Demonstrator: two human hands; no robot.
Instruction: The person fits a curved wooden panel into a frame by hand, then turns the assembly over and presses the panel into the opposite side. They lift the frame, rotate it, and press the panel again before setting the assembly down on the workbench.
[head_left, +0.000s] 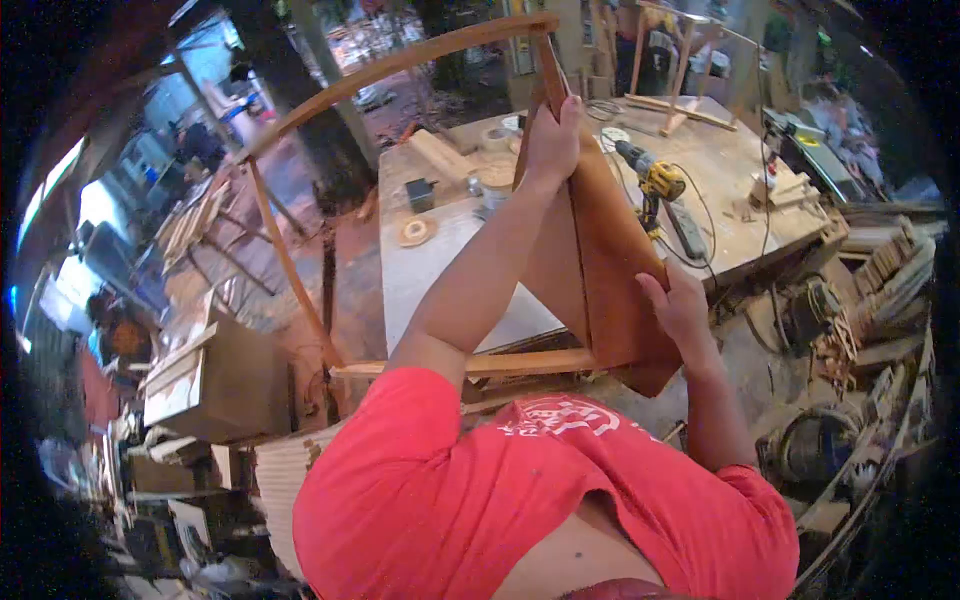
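Cluttered workshop [305, 385], drill [660, 182] on workbench [415, 275], hands [555, 150] holding panel [615, 260].

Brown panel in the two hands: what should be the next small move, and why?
Perhaps ease the brown panel slightly left: the left hand grips near its upper end, the right hand holds its lower right edge, and the drill on the table appears close beyond its right side.

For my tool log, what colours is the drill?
The drill is yellow and black, clearest in the head view.
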